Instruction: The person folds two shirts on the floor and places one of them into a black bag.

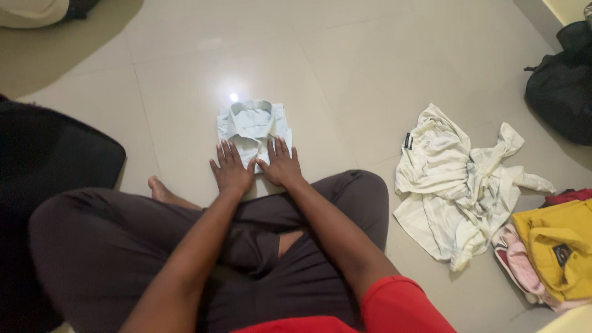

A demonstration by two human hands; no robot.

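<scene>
Cloth is what the hands deal with: a pale folded shirt (253,128) lies collar-up on the tiled floor (345,74), just in front of the crossed legs. The left hand (230,168) and right hand (280,163) lie flat and spread on its near edge, gripping nothing. It looks light, soft and limp, likely to slump out of its fold if pinched at one corner; sliding both palms under the long sides seems safest. A crumpled white shirt (459,185) lies to the right, with what may be a yellow garment (558,243) beyond.
</scene>
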